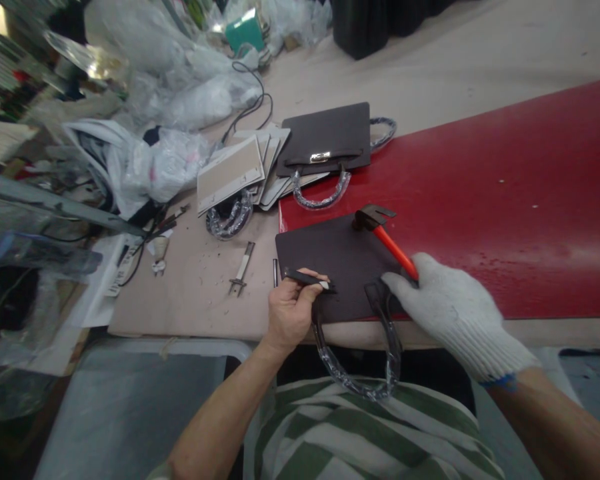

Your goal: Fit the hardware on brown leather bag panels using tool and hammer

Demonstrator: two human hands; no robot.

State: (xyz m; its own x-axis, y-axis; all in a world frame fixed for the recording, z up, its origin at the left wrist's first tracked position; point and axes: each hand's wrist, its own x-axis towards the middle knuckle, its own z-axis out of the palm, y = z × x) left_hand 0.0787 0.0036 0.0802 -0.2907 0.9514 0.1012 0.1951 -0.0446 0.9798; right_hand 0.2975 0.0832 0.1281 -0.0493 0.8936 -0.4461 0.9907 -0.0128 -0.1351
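A dark brown bag panel [320,250] lies flat at the table's front edge, its plastic-wrapped handle [355,387] hanging over toward my body. My bare left hand [293,310] pinches a narrow dark bar-like piece [303,275] over the panel near one handle base; its exact kind is unclear. A small white bit shows at the fingertips. In a white knit glove, my right hand [443,303] grips a hammer [395,250] by its red handle. The dark metal hammer head is above the panel's far right corner. The other handle base [377,293] is beside the gloved fingers.
Behind lies another dark bag panel [330,133] with a metal clasp and wrapped handles. Pale stacked panels [235,173] sit to its left. A forked metal tool [241,270] and a plug [159,257] rest on the left. A red sheet [505,200] covers the right side.
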